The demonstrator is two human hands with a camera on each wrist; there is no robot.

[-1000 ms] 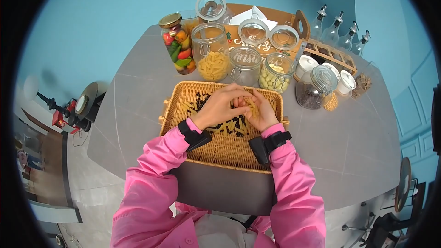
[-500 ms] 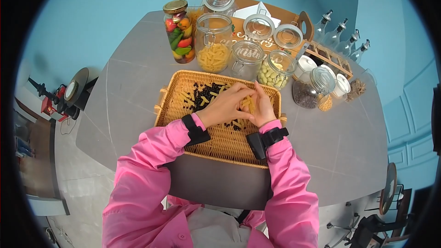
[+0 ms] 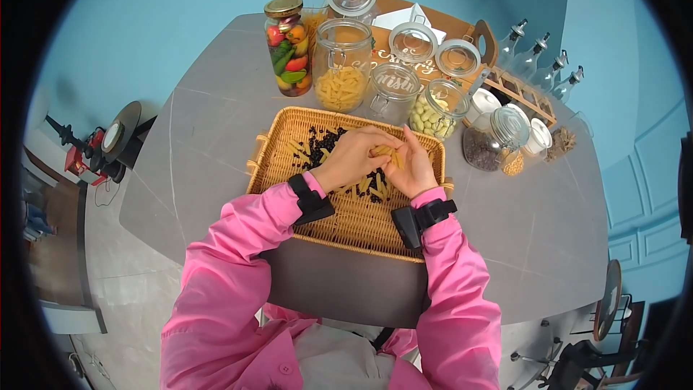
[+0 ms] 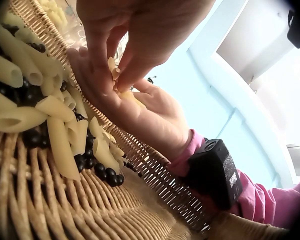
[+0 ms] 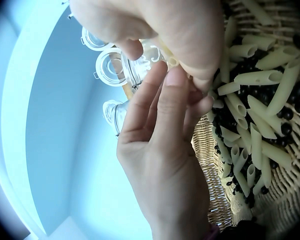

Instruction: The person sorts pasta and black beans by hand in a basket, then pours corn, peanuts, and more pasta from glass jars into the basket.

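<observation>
Palm up, my right hand (image 3: 416,168) carries several pieces of penne (image 3: 396,159), its fingers fairly straight. Over that palm, my left hand (image 3: 351,159) pinches a penne piece (image 4: 114,69) between thumb and fingers. The left wrist view has the left hand (image 4: 140,37) coming down from above onto the right palm (image 4: 135,112). From the right wrist, the left hand's (image 5: 162,145) fingertips meet right at the other hand (image 5: 160,30). Beneath both, a wicker tray (image 3: 339,235) holds loose penne (image 5: 262,122) mixed with black beans (image 4: 106,175).
Behind the tray stand a jar of penne (image 3: 341,87), an empty-looking jar (image 3: 393,97), a jar of pale beans or nuts (image 3: 435,115) and a jar of pickled vegetables (image 3: 290,58). Rightward are a dark-filled jar (image 3: 487,146), white canisters (image 3: 540,133) and glass bottles (image 3: 530,61).
The left hand's fingers have shifted over the right palm, and penne now shows between them. Both hands stay above the tray. The head view has tilted slightly.
</observation>
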